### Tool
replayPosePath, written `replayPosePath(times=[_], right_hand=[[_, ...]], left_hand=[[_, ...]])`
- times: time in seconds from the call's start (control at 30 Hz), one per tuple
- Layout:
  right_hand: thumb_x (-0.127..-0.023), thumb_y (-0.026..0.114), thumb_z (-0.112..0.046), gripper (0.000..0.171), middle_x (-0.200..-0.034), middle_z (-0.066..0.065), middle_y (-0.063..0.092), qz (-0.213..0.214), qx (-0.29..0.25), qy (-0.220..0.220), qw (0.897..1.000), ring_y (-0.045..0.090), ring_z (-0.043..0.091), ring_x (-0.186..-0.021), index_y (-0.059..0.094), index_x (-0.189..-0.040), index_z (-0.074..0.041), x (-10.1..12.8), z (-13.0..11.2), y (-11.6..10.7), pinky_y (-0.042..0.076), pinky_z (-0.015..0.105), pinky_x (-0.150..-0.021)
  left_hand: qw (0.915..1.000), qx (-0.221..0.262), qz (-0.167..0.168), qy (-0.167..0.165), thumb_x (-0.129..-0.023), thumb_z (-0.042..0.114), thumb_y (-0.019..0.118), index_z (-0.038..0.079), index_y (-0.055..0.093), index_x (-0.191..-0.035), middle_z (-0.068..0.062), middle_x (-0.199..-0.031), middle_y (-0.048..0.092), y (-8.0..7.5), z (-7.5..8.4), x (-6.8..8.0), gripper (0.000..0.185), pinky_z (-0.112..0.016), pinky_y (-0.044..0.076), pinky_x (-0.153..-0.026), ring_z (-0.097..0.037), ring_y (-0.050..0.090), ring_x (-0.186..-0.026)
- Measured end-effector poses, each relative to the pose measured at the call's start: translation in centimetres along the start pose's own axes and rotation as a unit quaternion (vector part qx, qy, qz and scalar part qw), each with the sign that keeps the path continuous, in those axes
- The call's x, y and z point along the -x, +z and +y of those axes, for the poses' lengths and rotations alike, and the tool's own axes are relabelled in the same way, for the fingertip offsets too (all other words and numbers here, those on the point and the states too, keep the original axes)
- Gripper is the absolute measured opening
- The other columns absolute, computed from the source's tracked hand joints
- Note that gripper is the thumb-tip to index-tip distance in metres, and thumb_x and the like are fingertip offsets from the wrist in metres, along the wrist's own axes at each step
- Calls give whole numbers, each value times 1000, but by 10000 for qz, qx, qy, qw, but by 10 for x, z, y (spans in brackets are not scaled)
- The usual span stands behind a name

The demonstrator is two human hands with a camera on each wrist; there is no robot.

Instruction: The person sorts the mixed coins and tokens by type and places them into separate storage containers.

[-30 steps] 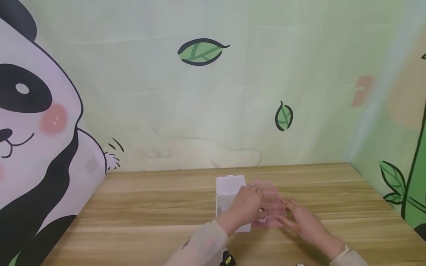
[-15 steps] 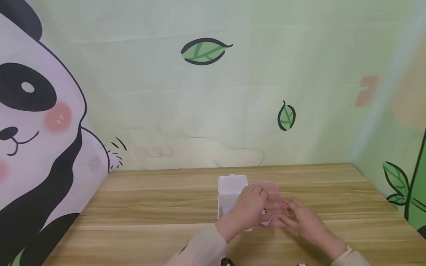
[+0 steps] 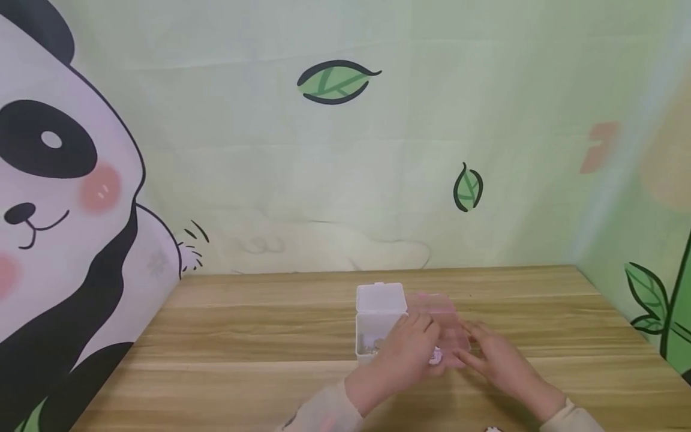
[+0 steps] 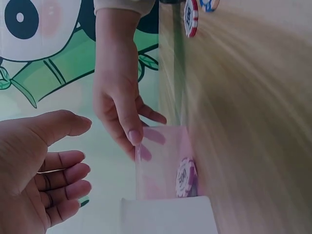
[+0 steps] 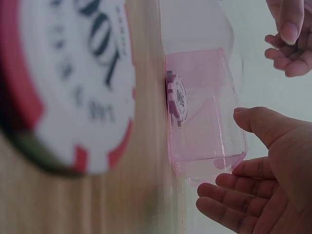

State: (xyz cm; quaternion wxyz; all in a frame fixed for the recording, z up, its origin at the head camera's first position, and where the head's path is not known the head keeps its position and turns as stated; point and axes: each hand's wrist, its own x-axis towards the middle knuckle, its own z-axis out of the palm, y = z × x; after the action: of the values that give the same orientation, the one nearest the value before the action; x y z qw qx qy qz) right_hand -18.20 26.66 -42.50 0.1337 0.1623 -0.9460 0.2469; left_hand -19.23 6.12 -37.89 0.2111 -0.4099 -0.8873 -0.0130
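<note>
Right hand [image 3: 499, 360] touching pink box [image 3: 445, 324], long axis running away from person

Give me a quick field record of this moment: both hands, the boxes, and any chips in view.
left hand: open, above the boxes, holding nothing
right hand: open, fingertips at the pink box's near edge
pink clear plastic box: on the wooden table, one chip inside
pink-and-white poker chip: lying in the pink box
white plastic box: beside the pink box, lid up
red-and-white poker chip: on the table, near the right wrist
</note>
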Motion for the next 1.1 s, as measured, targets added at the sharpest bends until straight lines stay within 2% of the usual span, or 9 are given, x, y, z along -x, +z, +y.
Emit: replayPosePath(times=[0.17, 0.3, 0.5, 0.73, 1.0, 1.1], right_hand=[[-87, 69, -27, 59, -119, 22, 63, 14, 94, -47, 9999, 68, 31, -93, 51, -131, 9, 0, 2, 0, 57, 46, -80], [-88, 68, -29, 61, -121, 23, 62, -66, 90, 42, 9999, 68, 32, -95, 49, -133, 7, 0, 2, 0, 57, 46, -80], [-87, 69, -29, 60, -119, 24, 62, -3, 199, 28, 9998, 67, 32, -93, 51, -131, 8, 1, 2, -1, 56, 48, -82], [-87, 69, -29, 62, -125, 29, 59, -34, 271, 64, 9996, 66, 37, -98, 49, -133, 8, 1, 2, -1, 53, 54, -89], [-87, 69, -28, 62, -124, 28, 59, -19, 159, 1, 9999, 67, 35, -96, 49, -133, 7, 0, 2, 0, 55, 52, -86], [-87, 69, -28, 62, -126, 28, 58, -18, 154, 0, 9999, 66, 36, -98, 48, -134, 7, 0, 2, 0, 54, 52, -87]], left_hand=[[9995, 16, 260, 191, -79, 47, 72, 17, 60, -94, 10, -90, 57, 2, 4, 9, 36, -16, 41, -73, -5, 54, -86], [9992, 205, 66, 335, -78, 47, 73, 20, 59, -98, 11, -92, 55, 4, 8, 18, 37, -12, 34, -69, -4, 50, -86], [9971, 500, -83, 560, -77, 49, 74, 22, 60, -102, 13, -90, 55, 6, 14, 31, 39, -13, 38, -74, -1, 52, -87], [9865, 1119, -616, 1023, -80, 50, 72, 21, 62, -107, 13, -96, 59, 10, 20, 42, 41, -9, 39, -82, 1, 53, -90], [9770, 1201, -694, 1622, -88, 40, 62, 22, 66, -106, 13, -94, 64, 23, 30, 45, 26, -1, 35, -77, 5, 55, -86], [9752, 1224, -662, 1720, -87, 33, 61, 23, 67, -103, 14, -92, 65, 28, 34, 46, 20, 0, 35, -76, 6, 56, -84]])
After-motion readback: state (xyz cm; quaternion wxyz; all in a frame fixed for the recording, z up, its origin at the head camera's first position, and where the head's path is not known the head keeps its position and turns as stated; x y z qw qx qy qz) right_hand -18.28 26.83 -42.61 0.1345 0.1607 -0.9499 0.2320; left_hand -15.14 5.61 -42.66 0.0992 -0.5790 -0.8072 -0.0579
